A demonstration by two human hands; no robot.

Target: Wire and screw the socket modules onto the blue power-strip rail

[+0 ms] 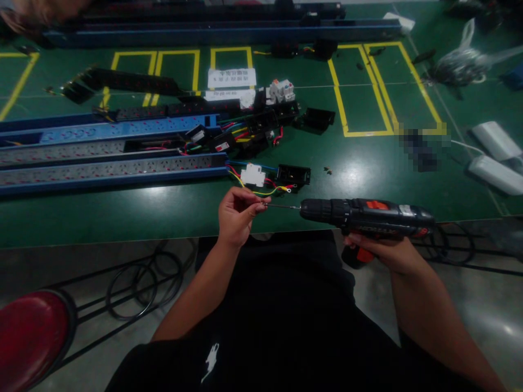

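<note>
My right hand (384, 250) grips a black and orange cordless drill (368, 215), which lies level and points left. From its chuck runs a long, thin screwdriver bit (284, 206). My left hand (240, 212) is closed in a pinch at the bit's tip; what sits between the fingertips is too small to make out. Just beyond that hand lie a white circuit breaker (252, 175) and wires with ring terminals (281, 189). They are beside a black plastic box (293, 174), at the end of the nearest socket strip (155, 167).
More socket strips (134, 128) lie behind, with loose wires and black housings (314, 118). Small metal pieces (328, 170) rest on the green table (122, 218). At right are white blocks (496, 139) and a plastic bag (461, 65). A red stool (32, 337) stands lower left.
</note>
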